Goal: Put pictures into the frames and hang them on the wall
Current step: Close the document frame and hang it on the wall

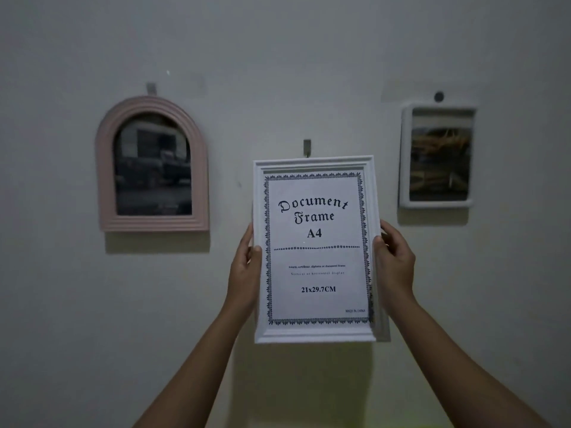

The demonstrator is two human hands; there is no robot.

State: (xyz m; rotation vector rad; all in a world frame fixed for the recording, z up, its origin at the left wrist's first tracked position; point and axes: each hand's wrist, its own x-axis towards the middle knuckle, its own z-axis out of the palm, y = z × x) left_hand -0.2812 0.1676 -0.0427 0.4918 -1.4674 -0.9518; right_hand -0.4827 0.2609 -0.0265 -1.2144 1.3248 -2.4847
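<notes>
Both hands gripped the white A4 frame (315, 248) upright vs the wall (278, 57): left hand (245, 270) on its left edge, right hand (394, 264) on its right, fingers curled round. Long axis vertical. Wall hook (306, 148) sat just above the top rail, slightly left of centre (hanger on the back not visible). Likely needs a lift, then lowering on.

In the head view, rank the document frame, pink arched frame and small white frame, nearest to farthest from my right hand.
1. Document frame, held by the right hand at its right edge.
2. Small white frame, hanging up and right of the hand.
3. Pink arched frame, hanging far left.
</notes>
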